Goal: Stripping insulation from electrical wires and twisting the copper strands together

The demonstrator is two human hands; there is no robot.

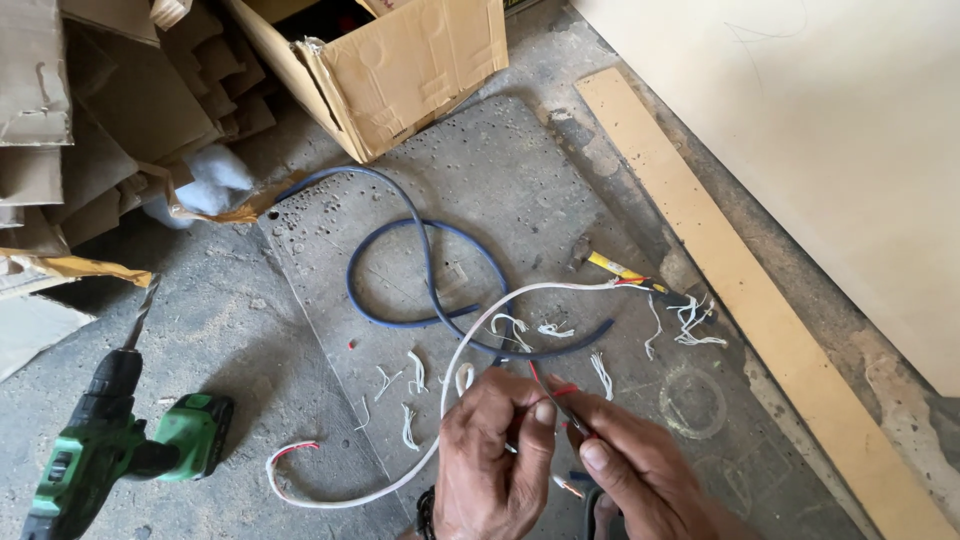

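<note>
My left hand (pixel 492 460) and my right hand (pixel 628 468) meet at the bottom centre over a grey concrete slab (pixel 480 180). Between their fingertips they pinch thin red and black wire strands (pixel 555 392). A white sheathed cable (pixel 455 360) arcs from a stripped end at the lower left, past my hands, up to a stripped end at the right. A dark blue cable (pixel 425 250) lies looped on the slab beyond it. Which strand each hand grips is hard to tell.
A green cordless drill (pixel 110 440) lies at the lower left. A yellow-handled tool (pixel 625 270) rests at the slab's right edge. White sheath scraps (pixel 410 375) litter the slab. Cardboard boxes (pixel 400 70) stand at the back; a wooden strip (pixel 740 290) and pale board lie at the right.
</note>
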